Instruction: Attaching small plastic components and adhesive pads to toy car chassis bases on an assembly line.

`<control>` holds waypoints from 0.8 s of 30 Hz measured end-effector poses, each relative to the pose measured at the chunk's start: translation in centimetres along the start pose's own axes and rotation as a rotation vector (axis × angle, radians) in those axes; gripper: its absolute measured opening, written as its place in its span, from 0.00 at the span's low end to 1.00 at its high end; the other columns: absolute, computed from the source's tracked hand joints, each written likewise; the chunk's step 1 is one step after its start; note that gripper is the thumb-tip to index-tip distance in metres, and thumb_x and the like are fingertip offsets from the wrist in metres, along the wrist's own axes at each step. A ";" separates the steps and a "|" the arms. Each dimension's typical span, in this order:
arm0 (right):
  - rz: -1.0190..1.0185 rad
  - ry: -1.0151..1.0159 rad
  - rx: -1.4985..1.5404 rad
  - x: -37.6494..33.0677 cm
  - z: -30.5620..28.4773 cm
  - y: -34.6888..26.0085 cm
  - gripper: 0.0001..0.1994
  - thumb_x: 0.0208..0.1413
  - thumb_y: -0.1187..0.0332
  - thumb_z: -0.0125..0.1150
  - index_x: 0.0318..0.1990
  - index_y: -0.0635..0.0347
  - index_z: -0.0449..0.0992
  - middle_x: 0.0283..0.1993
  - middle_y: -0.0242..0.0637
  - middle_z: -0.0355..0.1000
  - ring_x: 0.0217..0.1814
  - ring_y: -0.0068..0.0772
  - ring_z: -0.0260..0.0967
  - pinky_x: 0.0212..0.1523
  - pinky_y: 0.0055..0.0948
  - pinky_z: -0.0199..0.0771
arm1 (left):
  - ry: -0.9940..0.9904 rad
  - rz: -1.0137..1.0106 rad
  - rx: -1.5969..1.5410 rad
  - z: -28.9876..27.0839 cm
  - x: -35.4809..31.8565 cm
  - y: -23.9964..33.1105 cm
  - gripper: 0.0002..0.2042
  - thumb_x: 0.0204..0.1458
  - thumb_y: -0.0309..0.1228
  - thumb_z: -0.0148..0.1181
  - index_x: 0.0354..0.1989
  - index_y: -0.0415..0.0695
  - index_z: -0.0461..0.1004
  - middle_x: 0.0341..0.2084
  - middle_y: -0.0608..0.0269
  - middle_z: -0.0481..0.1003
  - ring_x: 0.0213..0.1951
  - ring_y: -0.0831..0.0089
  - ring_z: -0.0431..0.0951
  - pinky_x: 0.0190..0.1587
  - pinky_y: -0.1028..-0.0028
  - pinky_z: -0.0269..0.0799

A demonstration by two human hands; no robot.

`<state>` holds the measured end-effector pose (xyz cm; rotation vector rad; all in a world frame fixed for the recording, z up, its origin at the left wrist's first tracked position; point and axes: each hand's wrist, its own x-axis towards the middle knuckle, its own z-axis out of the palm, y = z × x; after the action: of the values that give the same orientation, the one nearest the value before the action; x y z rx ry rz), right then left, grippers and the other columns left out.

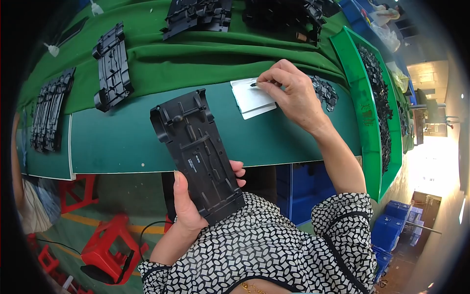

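Note:
My left hand (187, 208) grips a long black plastic chassis (200, 157) by its lower end, thumb on one edge and fingertips round the other. Its ribbed face, with moulded bars and curved wheel-arch shapes, is turned up, and it is tilted in front of the table edge. Over a folded white sheet or pad (250, 102) on the green table, my right hand (296, 95) pinches a small black part (254, 85) between thumb and forefinger. The part's exact kind is too small to make out. Beside that hand lies a pile of small black parts (327, 93), partly hidden behind it.
A green bin (361, 110) full of black parts stands at the right. More black chassis (112, 66) lie on green cloth (161, 73) at left and in stacks (198, 19) at the back. Red stools (110, 250) stand below left; another person's arm (18, 161) shows at far left.

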<state>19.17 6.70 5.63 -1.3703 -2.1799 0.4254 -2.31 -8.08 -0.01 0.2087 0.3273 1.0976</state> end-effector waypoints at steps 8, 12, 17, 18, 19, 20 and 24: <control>-0.477 -0.014 -0.446 0.3 -0.4 0.3 0.05 0.39 0.78 0.56 0.27 0.60 0.72 0.31 0.34 0.64 0.35 0.32 0.63 0.38 0.29 0.61 | 0.007 -0.012 0.002 0.0 0.0 -0.1 0.44 0.52 0.66 0.29 0.58 0.32 0.57 0.50 0.43 0.66 0.51 0.59 0.69 0.54 0.61 0.66; -0.518 -0.063 -0.505 0.5 -0.7 0.2 0.05 0.38 0.76 0.55 0.27 0.60 0.71 0.32 0.33 0.63 0.36 0.32 0.63 0.38 0.29 0.61 | 0.011 -0.017 0.021 0.1 0.0 0.0 0.44 0.52 0.66 0.29 0.57 0.32 0.57 0.50 0.43 0.66 0.51 0.59 0.69 0.54 0.61 0.66; -0.530 -0.077 -0.522 0.4 -0.8 -0.3 0.05 0.39 0.75 0.55 0.27 0.60 0.71 0.32 0.33 0.63 0.36 0.32 0.63 0.38 0.29 0.61 | 0.012 -0.002 0.051 0.2 0.0 0.1 0.44 0.52 0.66 0.30 0.57 0.32 0.58 0.49 0.43 0.67 0.50 0.59 0.70 0.54 0.61 0.67; -0.516 -0.085 -0.492 0.4 -0.8 -0.4 0.05 0.39 0.76 0.55 0.27 0.60 0.71 0.31 0.33 0.64 0.36 0.32 0.63 0.38 0.29 0.61 | 0.011 -0.003 0.051 0.2 0.0 0.0 0.44 0.52 0.66 0.30 0.57 0.32 0.58 0.49 0.43 0.67 0.50 0.59 0.70 0.54 0.61 0.67; -0.502 -0.094 -0.462 0.2 -0.8 -0.4 0.05 0.40 0.76 0.55 0.28 0.60 0.71 0.31 0.34 0.64 0.36 0.33 0.63 0.38 0.29 0.61 | 0.009 -0.010 0.033 0.1 0.0 0.0 0.44 0.52 0.66 0.30 0.57 0.32 0.58 0.50 0.43 0.67 0.51 0.59 0.70 0.54 0.61 0.66; -0.495 -0.038 -0.428 0.2 -1.0 -0.5 0.05 0.40 0.77 0.54 0.28 0.60 0.72 0.30 0.34 0.64 0.35 0.34 0.63 0.38 0.31 0.62 | 0.009 -0.013 0.017 0.0 -0.1 0.0 0.44 0.52 0.66 0.30 0.57 0.32 0.58 0.50 0.43 0.66 0.51 0.59 0.69 0.54 0.60 0.66; -0.166 0.135 0.006 -1.0 -2.5 -2.1 0.04 0.46 0.78 0.59 0.31 0.64 0.74 0.32 0.38 0.67 0.30 0.32 0.66 0.32 0.26 0.66 | -0.007 0.004 -0.040 0.3 -0.5 0.3 0.44 0.51 0.66 0.30 0.57 0.32 0.57 0.51 0.43 0.66 0.51 0.59 0.69 0.54 0.61 0.66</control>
<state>19.38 4.85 8.48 -1.1684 -2.1581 0.2687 -2.59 -8.37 0.45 0.1778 0.2981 1.1060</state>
